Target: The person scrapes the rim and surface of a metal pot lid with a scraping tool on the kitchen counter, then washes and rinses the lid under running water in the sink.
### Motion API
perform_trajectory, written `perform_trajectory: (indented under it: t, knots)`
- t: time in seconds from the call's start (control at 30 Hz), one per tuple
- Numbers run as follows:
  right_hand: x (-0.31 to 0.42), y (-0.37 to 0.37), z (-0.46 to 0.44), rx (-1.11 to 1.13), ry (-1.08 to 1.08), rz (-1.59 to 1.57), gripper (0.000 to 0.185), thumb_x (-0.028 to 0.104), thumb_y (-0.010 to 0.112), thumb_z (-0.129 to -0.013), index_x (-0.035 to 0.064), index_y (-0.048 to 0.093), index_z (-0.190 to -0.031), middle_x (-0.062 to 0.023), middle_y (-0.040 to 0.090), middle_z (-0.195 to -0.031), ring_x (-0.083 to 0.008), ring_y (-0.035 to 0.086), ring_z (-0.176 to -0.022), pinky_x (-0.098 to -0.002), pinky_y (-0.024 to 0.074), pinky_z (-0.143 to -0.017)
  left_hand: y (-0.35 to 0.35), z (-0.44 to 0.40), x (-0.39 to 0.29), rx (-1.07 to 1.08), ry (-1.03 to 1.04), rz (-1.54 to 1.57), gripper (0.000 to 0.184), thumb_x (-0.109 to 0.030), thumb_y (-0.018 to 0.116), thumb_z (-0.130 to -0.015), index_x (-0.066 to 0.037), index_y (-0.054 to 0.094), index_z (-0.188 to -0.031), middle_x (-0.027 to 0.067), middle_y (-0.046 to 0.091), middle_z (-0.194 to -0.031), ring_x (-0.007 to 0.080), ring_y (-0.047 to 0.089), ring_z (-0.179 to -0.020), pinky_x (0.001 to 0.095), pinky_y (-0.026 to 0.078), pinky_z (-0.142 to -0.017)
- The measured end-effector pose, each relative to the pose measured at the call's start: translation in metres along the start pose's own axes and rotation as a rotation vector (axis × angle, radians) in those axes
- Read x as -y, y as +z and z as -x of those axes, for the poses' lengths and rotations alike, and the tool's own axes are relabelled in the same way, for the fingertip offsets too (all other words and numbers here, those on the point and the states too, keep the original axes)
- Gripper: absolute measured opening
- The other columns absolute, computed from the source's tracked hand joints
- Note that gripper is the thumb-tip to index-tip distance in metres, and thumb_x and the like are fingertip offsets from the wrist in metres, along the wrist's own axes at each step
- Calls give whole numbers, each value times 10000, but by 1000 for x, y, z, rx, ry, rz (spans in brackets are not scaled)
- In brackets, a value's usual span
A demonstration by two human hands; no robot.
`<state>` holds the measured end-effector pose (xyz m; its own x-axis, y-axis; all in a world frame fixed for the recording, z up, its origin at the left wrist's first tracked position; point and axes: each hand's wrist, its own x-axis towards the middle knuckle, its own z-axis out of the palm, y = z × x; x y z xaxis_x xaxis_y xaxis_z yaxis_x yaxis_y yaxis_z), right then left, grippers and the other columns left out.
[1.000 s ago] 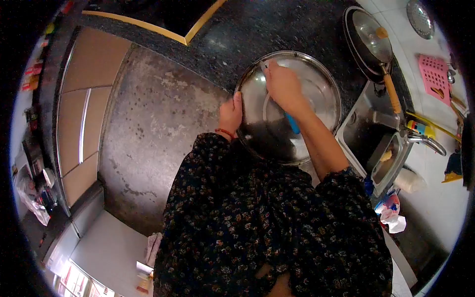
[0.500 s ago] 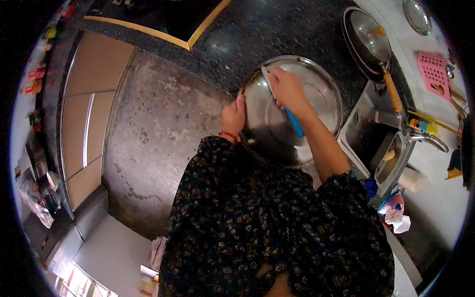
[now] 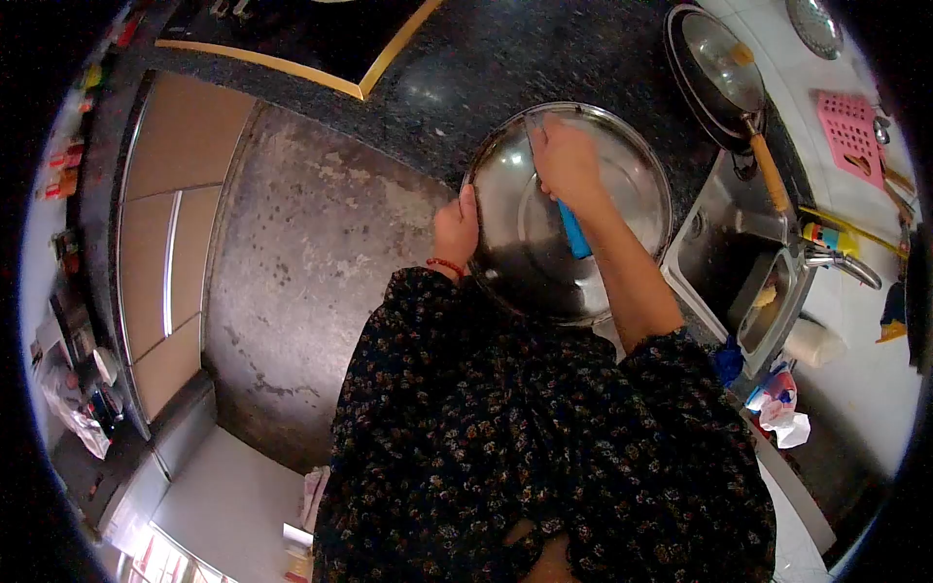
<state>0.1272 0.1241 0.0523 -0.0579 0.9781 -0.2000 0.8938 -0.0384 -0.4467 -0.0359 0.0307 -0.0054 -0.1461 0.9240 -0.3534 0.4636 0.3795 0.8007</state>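
Observation:
A large, shallow round steel pan lies on the dark counter in front of me. My left hand holds the pan's left rim, thumb up along the edge and fingers out of sight at its side. Over the pan's upper middle, my right hand is closed around a blue-handled tool. Its blue end sticks out below the fist, toward me. A thin greyish, blade-like part shows along the hand's left side, near the far rim; the exact kind of tool cannot be made out.
Right of the pan is a steel sink with a tap. A wooden-handled pan stands behind it. A gold-edged black cooktop lies far left. A pink perforated rack hangs on the wall.
My right hand and the tool have shifted slightly right and down over the pan. My left hand stays on the rim. The whole view has tilted a little.

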Motion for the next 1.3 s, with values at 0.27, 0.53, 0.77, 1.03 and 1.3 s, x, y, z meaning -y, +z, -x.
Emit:
perform_trajectory:
  t: [0.27,0.53,0.77,1.03,1.3]
  knots:
    - [-14,-1,-4,59,143,-103,226,183,425,-871,-26,510,-853,-145,546,-546,-216,544,-382,-339,430,-353,0,0,-3,-52,66,5,566,-384,349,-920,74,552,-655,242,507,-568,359,504,-502,420,376,-488]
    - [3,8,4,-80,-20,-41,216,181,436,-867,-22,498,-825,-161,555,-564,-223,552,-392,-350,431,-356,-3,0,-4,18,-23,-15,559,-382,351,-918,72,569,-676,257,521,-600,388,526,-541,425,381,-495]
    - [-13,-11,-6,46,74,-40,216,179,420,-875,-23,496,-861,-157,560,-583,-211,545,-394,-346,431,-358,-3,0,-7,15,-39,-24,572,-408,346,-911,75,587,-724,275,538,-650,405,550,-606,440,403,-537]
    - [1,-2,2,-15,-29,36,214,175,418,-863,-17,511,-872,-186,579,-631,-306,570,-482,-425,464,-494,0,1,-3,-10,43,27,567,-387,336,-923,82,536,-674,235,490,-570,345,480,-512,437,357,-488]
    - [27,1,19,-4,-56,47,228,208,436,-862,-5,517,-879,-217,595,-712,-376,583,-702,-484,451,-614,4,-1,5,-50,81,45,580,-406,330,-924,65,466,-614,183,415,-475,258,383,-415,411,301,-438]
